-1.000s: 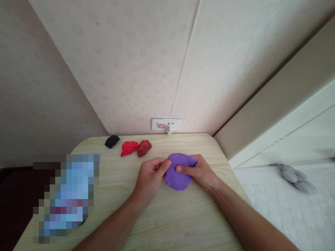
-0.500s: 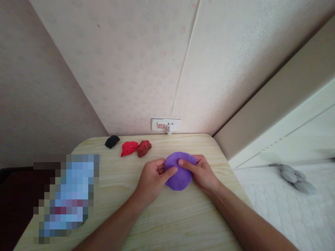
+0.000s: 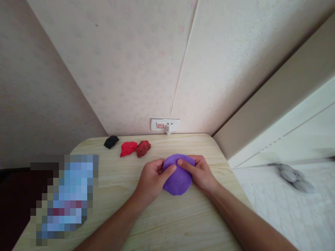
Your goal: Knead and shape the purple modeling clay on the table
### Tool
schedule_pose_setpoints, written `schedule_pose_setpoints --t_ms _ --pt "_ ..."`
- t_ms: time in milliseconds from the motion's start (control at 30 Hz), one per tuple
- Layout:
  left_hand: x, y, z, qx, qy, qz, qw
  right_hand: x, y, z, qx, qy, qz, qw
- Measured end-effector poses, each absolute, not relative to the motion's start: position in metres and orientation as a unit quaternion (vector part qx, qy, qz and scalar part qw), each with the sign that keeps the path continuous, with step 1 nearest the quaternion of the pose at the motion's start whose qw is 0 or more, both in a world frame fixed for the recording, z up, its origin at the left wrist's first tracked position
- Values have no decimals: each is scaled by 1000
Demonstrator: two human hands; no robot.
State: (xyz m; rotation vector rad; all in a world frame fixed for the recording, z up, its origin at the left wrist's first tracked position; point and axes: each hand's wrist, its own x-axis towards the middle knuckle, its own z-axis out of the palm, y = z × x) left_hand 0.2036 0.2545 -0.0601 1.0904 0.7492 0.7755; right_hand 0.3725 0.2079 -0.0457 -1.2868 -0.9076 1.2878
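A flat, roughly round sheet of purple modelling clay [image 3: 178, 181] is held over the table between both hands. My left hand [image 3: 154, 176] pinches its left edge, thumb on the face and fingers curled behind. On the opposite edge, my right hand [image 3: 201, 170] grips the sheet the same way, its thumb lying across the upper part. The fingertips behind the clay are hidden. Beyond the hands, a black lump [image 3: 111, 142], a bright red lump [image 3: 128, 149] and a dark red lump [image 3: 143, 148] lie on the table; the two red ones touch or nearly touch.
The pale wood-grain table [image 3: 125, 223] meets the papered wall at its back edge. A wall socket [image 3: 165, 124] with a white plug sits just above it. A blurred-out bluish item [image 3: 68, 195] lies at the left. Right of the table is a white quilted surface [image 3: 277, 209] with a grey object.
The purple sheet's lower edge hangs slightly lower and its outline has shifted a little. Both hands keep nearly the same grip. The view has moved slightly.
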Motion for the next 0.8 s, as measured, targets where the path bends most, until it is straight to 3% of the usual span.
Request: schedule_pose_setpoints --t_ms 800 --pt "202 254 -59 529 387 372 657 374 209 -47 -513 -409 538 530"
